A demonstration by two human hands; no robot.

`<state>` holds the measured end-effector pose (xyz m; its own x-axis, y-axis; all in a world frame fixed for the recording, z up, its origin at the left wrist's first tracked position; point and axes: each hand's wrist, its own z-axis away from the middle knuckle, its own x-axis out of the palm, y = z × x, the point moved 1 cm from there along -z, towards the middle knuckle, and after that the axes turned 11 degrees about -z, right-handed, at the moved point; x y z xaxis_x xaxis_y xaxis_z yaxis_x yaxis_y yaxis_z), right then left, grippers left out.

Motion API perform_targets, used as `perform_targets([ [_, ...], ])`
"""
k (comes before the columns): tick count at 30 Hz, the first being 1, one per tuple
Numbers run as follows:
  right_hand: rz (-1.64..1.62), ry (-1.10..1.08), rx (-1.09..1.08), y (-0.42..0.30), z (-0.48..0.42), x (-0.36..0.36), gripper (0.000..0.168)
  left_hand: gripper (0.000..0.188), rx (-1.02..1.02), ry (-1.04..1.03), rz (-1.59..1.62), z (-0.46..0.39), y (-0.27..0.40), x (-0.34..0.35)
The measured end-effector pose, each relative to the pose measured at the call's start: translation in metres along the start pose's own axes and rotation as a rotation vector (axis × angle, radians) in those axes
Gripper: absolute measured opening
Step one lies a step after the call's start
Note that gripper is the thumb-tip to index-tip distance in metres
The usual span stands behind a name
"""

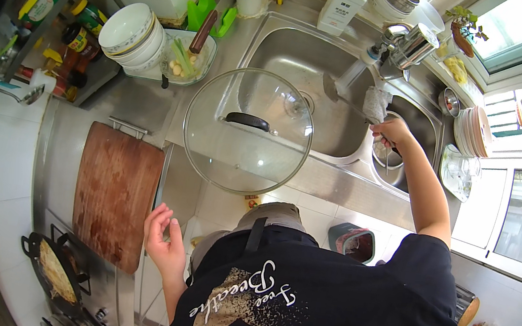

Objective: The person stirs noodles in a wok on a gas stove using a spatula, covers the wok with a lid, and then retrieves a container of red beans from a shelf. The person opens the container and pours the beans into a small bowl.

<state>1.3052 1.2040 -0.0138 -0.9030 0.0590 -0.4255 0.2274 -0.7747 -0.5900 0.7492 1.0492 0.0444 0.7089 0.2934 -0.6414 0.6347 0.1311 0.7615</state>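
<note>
My right hand [390,132] is closed around the handle of a metal spatula [330,87] over the double sink. The spatula's blade is in the left basin [277,45], beside the stream of running water [352,75] from the faucet [412,46]. A grey-white cloth [377,105] hangs just above my right hand. My left hand [164,237] is empty, its fingers loosely bent and apart, near the right edge of a wooden cutting board [116,193]. A large glass lid [241,160] with a black handle lies across the left basin's front rim.
A black pan [57,274] with food sits on the stove at lower left. Stacked bowls [130,39] and a glass dish [204,67] holding scallion, garlic and a brown-handled knife [203,32] stand at upper left. Plates [473,130] are stacked right of the sink. A bin [352,243] stands below.
</note>
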Motion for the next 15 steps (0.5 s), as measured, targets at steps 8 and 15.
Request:
perform_targets([
  [8, -0.542, -0.269, 0.235, 0.015, 0.000, -0.017, 0.025, 0.014, -0.009, -0.010, 0.003, 0.002, -0.002, -0.001],
  [15, -0.720, -0.402, 0.350, 0.046, 0.008, -0.019, 0.027, 0.015, -0.013, 0.001, -0.012, 0.006, -0.006, -0.004],
])
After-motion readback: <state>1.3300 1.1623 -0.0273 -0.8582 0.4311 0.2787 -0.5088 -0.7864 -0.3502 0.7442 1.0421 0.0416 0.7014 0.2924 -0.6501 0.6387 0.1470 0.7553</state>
